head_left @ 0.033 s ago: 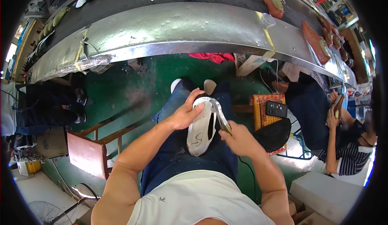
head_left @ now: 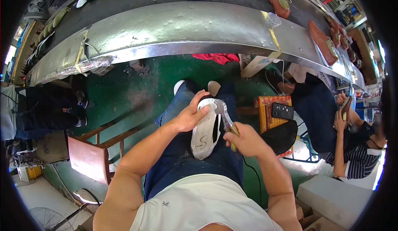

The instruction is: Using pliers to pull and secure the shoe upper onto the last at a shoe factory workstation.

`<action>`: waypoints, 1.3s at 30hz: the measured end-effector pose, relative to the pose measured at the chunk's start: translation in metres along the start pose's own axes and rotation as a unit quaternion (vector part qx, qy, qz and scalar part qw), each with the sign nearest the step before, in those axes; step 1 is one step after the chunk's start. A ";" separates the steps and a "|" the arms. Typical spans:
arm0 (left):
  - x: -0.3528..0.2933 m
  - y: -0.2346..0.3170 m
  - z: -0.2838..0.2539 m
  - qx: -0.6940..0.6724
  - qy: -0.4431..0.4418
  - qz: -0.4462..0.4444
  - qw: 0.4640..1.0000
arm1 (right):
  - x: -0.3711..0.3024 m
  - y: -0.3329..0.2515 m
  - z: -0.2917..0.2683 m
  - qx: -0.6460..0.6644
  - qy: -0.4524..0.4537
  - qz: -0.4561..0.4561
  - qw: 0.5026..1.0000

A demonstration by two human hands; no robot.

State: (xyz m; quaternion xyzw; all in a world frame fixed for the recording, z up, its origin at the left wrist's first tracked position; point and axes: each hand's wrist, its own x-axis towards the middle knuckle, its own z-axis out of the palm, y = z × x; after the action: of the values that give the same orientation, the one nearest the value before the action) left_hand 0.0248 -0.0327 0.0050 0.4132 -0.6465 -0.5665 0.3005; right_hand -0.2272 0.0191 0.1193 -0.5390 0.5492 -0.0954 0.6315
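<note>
A shoe upper on a last [head_left: 203,137] rests bottom up across my lap, its pale underside showing a dark handwritten mark. My left hand [head_left: 192,114] is closed around its far end, the thumb pressing on the underside and the fingers over the dark edge. In my right hand [head_left: 245,139] are lasting pliers [head_left: 224,114] with a curved metal head and yellowish handles. Their head touches the white rim at the shoe's far right. How far the jaws are apart cannot be made out.
Ahead runs a dark conveyor belt [head_left: 149,12] with a metal edge [head_left: 182,27], carrying brown shoes [head_left: 321,42] and others. A wooden stool [head_left: 89,158] stands at left. To the right, a phone [head_left: 282,111] lies on a woven seat [head_left: 267,121]; a co-worker [head_left: 360,160] sits beyond, holding a shoe.
My right hand has turned slightly, and the pliers' handles now show more apart and steeper. The pliers' head stays at the shoe's far rim; my left hand keeps its hold.
</note>
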 end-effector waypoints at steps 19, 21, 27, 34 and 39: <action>0.038 -0.017 0.017 0.002 -0.057 -0.015 0.998 | 0.012 0.003 -0.063 0.255 0.161 -0.060 0.952; 0.038 -0.017 0.014 0.007 -0.038 -0.011 0.999 | -0.002 0.017 -0.050 0.118 0.121 -0.045 0.985; 0.046 -0.012 0.016 -0.071 -0.107 -0.057 0.990 | 0.006 0.047 -0.018 0.023 0.021 0.012 0.999; 0.053 -0.003 0.007 -0.045 -0.176 -0.066 0.981 | 0.007 0.016 -0.044 -0.104 0.004 0.035 0.994; 0.064 0.008 0.001 -0.064 -0.221 -0.108 0.967 | 0.024 0.026 -0.038 -0.003 0.002 0.071 0.997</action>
State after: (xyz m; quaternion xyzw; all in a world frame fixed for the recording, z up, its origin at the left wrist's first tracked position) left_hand -0.0083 -0.0876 0.0073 0.3248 -0.6109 -0.7131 0.1132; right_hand -0.2609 -0.0091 0.0919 -0.5009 0.5873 -0.0496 0.6338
